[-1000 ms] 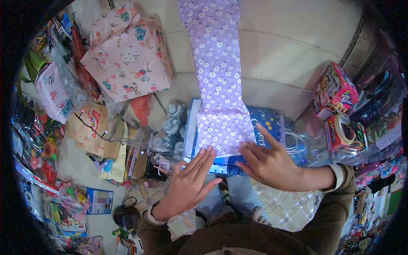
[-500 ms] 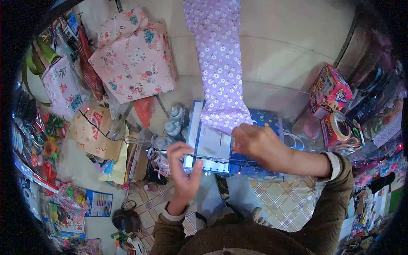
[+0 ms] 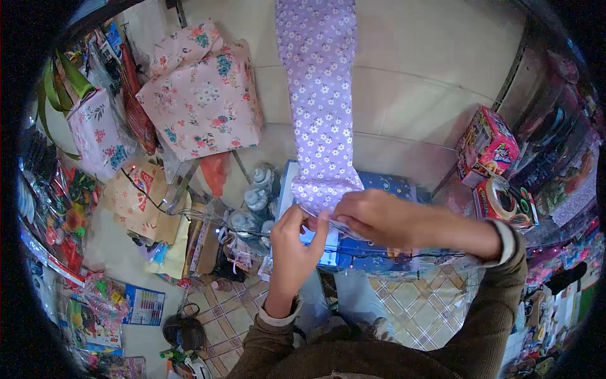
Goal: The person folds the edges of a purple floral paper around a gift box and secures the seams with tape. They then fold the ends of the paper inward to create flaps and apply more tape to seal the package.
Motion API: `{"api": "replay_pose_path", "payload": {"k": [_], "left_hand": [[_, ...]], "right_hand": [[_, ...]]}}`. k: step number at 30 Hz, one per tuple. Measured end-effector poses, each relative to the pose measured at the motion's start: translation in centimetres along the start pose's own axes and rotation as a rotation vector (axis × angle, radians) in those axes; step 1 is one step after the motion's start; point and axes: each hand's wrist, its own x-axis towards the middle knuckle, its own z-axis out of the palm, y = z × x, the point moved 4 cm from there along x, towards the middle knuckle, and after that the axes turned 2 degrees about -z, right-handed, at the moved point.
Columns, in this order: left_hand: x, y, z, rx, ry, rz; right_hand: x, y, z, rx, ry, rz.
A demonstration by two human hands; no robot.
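Note:
A long strip of purple wrapping paper [image 3: 320,95] with white flowers runs from the top of the view down onto a blue box [image 3: 391,189] on my lap. My left hand [image 3: 295,252] and my right hand [image 3: 379,218] both pinch the paper's near edge, folded back over the box. The fingers of the two hands meet at that edge. The box's front side is partly hidden behind my hands.
A package in pink floral paper [image 3: 202,91] stands at the upper left, with a floral gift bag [image 3: 95,132] beside it. Toy boxes [image 3: 486,145] and a tape roll [image 3: 508,199] sit at the right. Small bottles [image 3: 255,189] and packaged goods crowd the left floor.
Both hands were flat on the paper over the box. They then lifted the paper's near edge, baring the box's white top, and now pinch that edge together.

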Motion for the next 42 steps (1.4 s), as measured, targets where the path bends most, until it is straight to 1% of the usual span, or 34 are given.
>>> {"api": "replay_pose_path", "payload": {"k": [1,2,5,8,10,12,13,15,16,17,19,20,23,24,27,28,31,32,35,36,39,40,42], "left_hand": [[-0.2,-0.2,-0.2,0.014,-0.005,-0.005],[-0.2,-0.3,-0.2,0.002,-0.003,0.002],[-0.7,-0.4,-0.4,-0.038,-0.007,0.019],[-1.0,-0.7,-0.8,-0.023,-0.015,0.042],[-1.4,-0.7,-1.0,0.013,-0.016,0.07],[-1.7,-1.6,-0.9,-0.011,-0.035,0.04],[-1.8,-2.1,-0.9,-0.022,-0.046,0.027],[-2.2,-2.4,-0.8,-0.146,-0.032,0.048],[-2.3,-2.5,-0.8,-0.209,-0.022,0.059],[-2.8,-2.6,-1.1,-0.184,0.013,0.107],[-4.0,-2.9,-1.6,-0.127,0.083,0.209],[-4.8,-3.3,-1.7,-0.082,0.167,0.247],[-6.1,-2.4,-2.1,-0.001,0.262,0.44],[-6.1,-2.5,-2.0,0.008,0.254,0.487],[-5.6,-1.8,-1.7,-0.003,0.112,0.797],[-5.9,-1.7,-2.0,-0.01,0.014,0.844],[-6.7,-0.6,-2.3,-0.034,0.04,1.007],[-6.7,0.1,-2.2,0.058,0.03,1.034],[-5.9,2.5,-2.4,0.068,-0.229,1.063],[-6.2,2.9,-2.4,0.075,-0.222,1.105],[-5.3,4.2,-1.9,0.107,-0.305,1.141],[-4.7,4.0,-0.9,0.086,-0.277,1.084],[-4.1,3.2,0.5,0.174,-0.312,1.058]], "right_hand": [[0.3,0.6,-0.5,-0.077,-0.072,-0.058],[1.9,-1.1,-2.7,-0.255,-0.33,0.116],[6.1,-2.3,-0.4,-1.11,-0.071,-0.075],[8.1,-0.5,2.3,-1.209,-0.177,-0.066],[9.4,-0.5,2.1,-1.42,-0.417,0.0],[9.9,-0.5,2.1,-1.58,-0.591,0.054],[10.2,-0.5,2.2,-1.638,-0.638,0.074],[10.4,-0.6,2.4,-1.659,-0.634,0.09],[10.5,-0.7,2.4,-1.627,-0.579,0.087],[10.7,-0.8,2.3,-1.595,-0.523,0.085],[10.1,-2.0,1.2,-1.432,-0.253,-0.111],[9.6,-2.4,0.6,-1.339,-0.121,-0.203],[8.6,-2.4,-1.1,-1.157,0.26,-0.407],[8.4,-2.7,-1.5,-1.22,0.165,-0.398],[7.1,-3.4,-3.1,-1.058,0.229,-0.517],[6.6,-3.7,-3.5,-1.054,0.298,-0.579],[5.4,-4.4,-4.6,-1.057,0.473,-0.756],[5.1,-4.6,-5.0,-1.07,0.513,-0.808],[4.0,-4.8,-5.4,-1.05,0.569,-0.931],[3.8,-4.4,-5.5,-1.049,0.6,-0.988],[3.7,-1.2,-5.1,-1.13,0.574,-1.08],[3.3,0.3,-5.1,-1.186,0.505,-1.057],[2.6,3.0,-4.4,-1.26,0.406,-0.978]]}}
